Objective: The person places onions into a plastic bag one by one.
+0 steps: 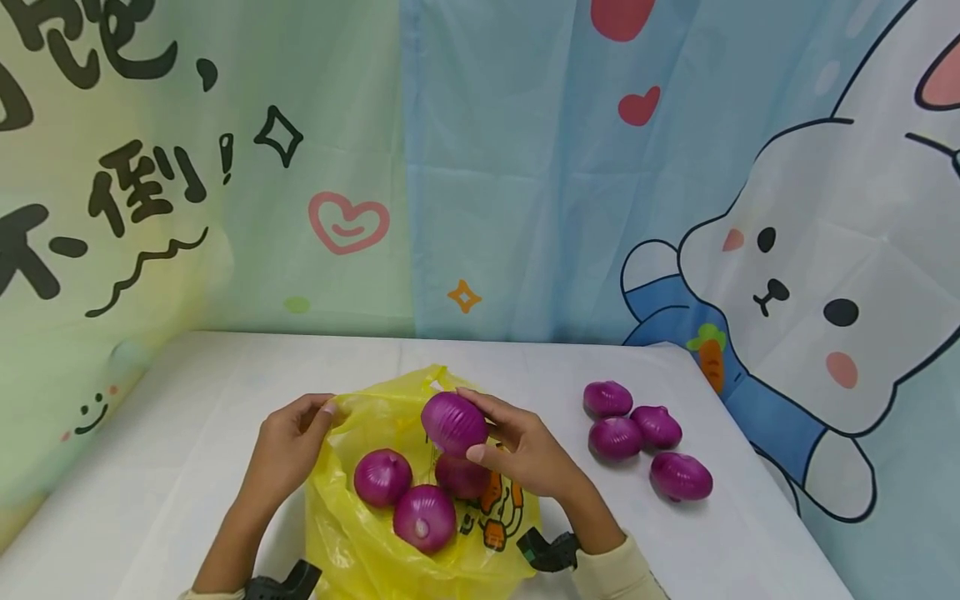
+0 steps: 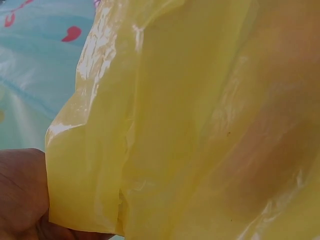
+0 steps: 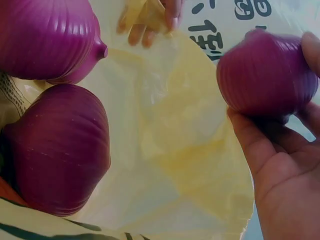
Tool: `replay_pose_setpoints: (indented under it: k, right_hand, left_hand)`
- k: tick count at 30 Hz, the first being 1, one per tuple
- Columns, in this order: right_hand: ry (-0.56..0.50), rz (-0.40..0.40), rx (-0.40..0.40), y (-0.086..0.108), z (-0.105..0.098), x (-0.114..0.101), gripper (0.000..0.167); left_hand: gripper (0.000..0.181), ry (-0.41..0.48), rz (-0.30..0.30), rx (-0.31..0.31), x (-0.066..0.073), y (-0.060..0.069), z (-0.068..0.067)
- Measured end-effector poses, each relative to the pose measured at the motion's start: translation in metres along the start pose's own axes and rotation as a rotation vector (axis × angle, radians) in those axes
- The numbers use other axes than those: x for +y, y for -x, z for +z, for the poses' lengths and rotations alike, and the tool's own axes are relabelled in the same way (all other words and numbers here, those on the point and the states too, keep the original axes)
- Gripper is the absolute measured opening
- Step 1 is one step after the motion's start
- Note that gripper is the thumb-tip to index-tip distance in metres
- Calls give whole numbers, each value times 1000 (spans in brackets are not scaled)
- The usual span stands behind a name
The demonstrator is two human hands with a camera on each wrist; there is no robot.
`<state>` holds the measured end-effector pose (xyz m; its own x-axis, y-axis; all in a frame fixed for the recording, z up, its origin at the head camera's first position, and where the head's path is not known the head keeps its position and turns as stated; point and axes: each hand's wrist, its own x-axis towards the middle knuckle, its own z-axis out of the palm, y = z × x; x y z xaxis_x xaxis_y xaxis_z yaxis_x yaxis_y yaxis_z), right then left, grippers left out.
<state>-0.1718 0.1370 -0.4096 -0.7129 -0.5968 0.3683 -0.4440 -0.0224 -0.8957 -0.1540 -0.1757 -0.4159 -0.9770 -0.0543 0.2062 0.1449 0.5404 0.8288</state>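
A yellow plastic bag [image 1: 337,517] lies spread on the white table, with three red onions on it, among them one onion [image 1: 382,477] at the left and one [image 1: 424,518] in front. My left hand [image 1: 288,442] pinches the bag's upper left edge between thumb and fingers; in the left wrist view the yellow film [image 2: 165,125] covers most of the picture. My right hand [image 1: 528,446] grips another red onion [image 1: 453,423] above the bag, thumb and fingers round it, as the right wrist view also shows with the held onion [image 3: 267,75].
Several more red onions [image 1: 615,438] sit in a loose group on the white table [image 1: 187,433] to the right of the bag. Behind the table hangs a printed cloth [image 1: 510,208] with hearts and a cartoon rabbit.
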Motion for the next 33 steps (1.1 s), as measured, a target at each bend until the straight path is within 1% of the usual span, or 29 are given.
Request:
replay_pose_setpoints:
  k: [6, 10, 13, 19, 21, 24, 26, 27, 28, 30, 33]
  right_hand:
    - [-8, 16, -52, 0, 2, 1, 59]
    - [-11, 53, -96, -1, 3, 1, 57]
    - [13, 80, -129, -1, 3, 4, 56]
    - [44, 114, -191, -1, 7, 8, 57]
    - [55, 118, -199, -2, 8, 9, 58]
    - [99, 126, -179, -4, 9, 10, 58]
    - [132, 136, -140, -5, 11, 11, 59]
    - [146, 155, -116, -5, 11, 12, 59]
    - [159, 173, -95, -6, 13, 8, 59]
    - [170, 204, -59, -7, 14, 10, 60]
    - [192, 245, -40, -7, 15, 14, 60]
  left_hand:
    - [34, -4, 8, 7, -2, 1, 1]
    - [35, -10, 4, 14, -2, 1, 0]
    - [36, -14, -17, 23, -1, 0, -1]
    - [38, -14, -89, 41, 3, 1, -4]
    - [38, 0, -91, 38, 3, 1, -4]
    - [37, 22, -66, 18, 2, 0, -2]
    - [36, 38, -48, 0, 1, 0, -1]
    - [36, 43, -41, -9, 1, 0, 0]
    - [36, 46, -38, -15, 0, 0, 1]
    - [36, 49, -30, -20, -1, 0, 1]
    - [35, 48, -23, -22, -1, 1, 1]
